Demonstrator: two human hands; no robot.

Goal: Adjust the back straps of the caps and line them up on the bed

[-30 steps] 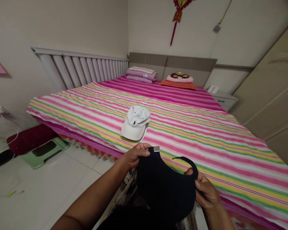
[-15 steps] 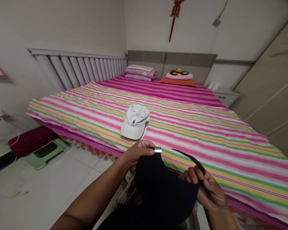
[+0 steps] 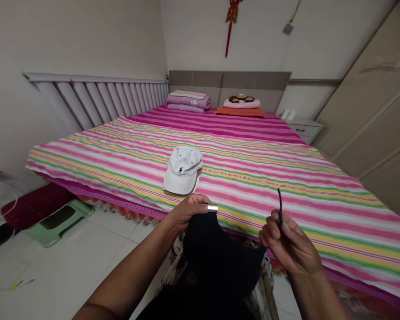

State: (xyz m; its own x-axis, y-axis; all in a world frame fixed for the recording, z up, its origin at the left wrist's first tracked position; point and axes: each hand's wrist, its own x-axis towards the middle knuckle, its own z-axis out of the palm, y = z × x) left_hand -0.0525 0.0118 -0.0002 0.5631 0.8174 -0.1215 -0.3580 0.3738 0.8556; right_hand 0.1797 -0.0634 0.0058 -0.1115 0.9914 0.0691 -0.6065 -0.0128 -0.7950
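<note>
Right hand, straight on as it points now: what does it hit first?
Likely the striped bedspread. The right hand, pinching the dark cap's strap, points forward over it, with nothing standing in that line. Depth is hard to judge from this one view.

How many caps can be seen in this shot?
2. A white cap lies on the striped bedspread. A black cap is held up by the left hand at its metal buckle, and the right hand pinches its strap.

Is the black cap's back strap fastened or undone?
Undone: the left hand holds the black cap beside its metal buckle, while the right hand holds the strap end apart from it.
</note>
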